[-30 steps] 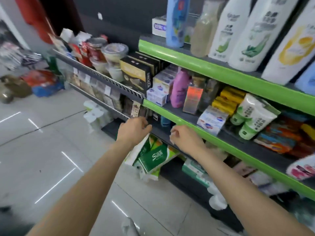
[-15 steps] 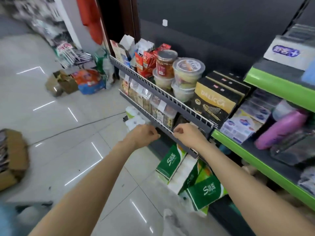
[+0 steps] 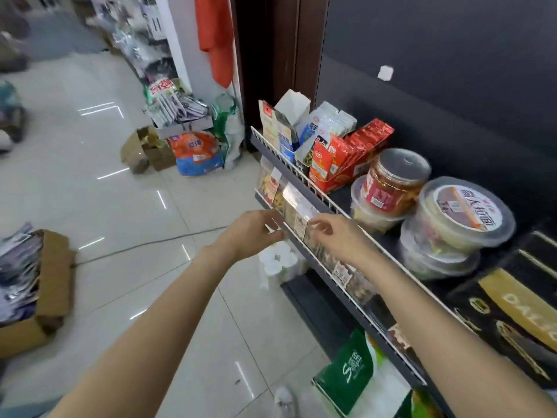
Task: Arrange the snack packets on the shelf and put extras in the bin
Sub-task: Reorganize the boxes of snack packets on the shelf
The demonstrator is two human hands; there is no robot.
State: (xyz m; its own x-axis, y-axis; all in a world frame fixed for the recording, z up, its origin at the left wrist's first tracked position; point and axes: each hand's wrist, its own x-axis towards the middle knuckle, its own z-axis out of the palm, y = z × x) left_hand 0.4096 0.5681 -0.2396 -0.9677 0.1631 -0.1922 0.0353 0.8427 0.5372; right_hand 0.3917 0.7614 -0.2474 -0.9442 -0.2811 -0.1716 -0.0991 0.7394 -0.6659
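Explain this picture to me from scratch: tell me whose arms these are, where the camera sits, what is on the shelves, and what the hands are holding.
There is no machine here. A person wears a camera on the head, looking forward and down, so the two bare arms are their own. It is a shop aisle. The left hand and right hand reach to the wire rail of the lower shelf, fingers curled at the snack packets there; blur hides whether either actually grips one. The upper shelf holds red packets, a jar, lidded tubs and black boxes. On the floor lie a cardboard box and green tissue packs.
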